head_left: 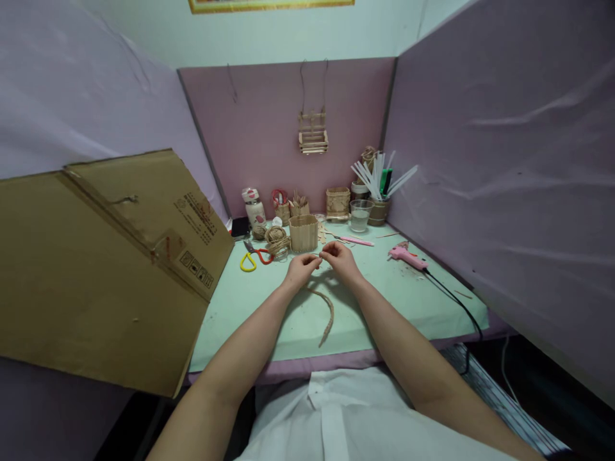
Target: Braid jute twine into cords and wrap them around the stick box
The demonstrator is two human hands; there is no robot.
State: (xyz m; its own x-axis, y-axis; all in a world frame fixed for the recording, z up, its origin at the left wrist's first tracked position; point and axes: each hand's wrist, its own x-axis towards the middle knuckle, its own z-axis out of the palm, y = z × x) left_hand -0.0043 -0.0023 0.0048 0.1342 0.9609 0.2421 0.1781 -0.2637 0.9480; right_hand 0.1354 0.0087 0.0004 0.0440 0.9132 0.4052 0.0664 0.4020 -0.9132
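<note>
My left hand (302,269) and my right hand (339,258) meet fingertip to fingertip above the middle of the table, both closed in a pinch. Between them they grip a thin length of jute cord, mostly covered by the fingers. Its braided-looking tail (330,310) comes out below my left hand and curves over the cloth toward me. Just behind the hands stands a ribbed tan container (303,233). Left of it lie twine balls (276,234) and scissors (258,257) with yellow and red handles.
A pink glue gun (408,257) with a black cable lies right. Behind are a pink pen (356,241), a glass of liquid (360,216), a pot of glue sticks (379,210) and a bottle (253,208). Cardboard (120,275) leans left; a small stick swing (313,137) hangs behind.
</note>
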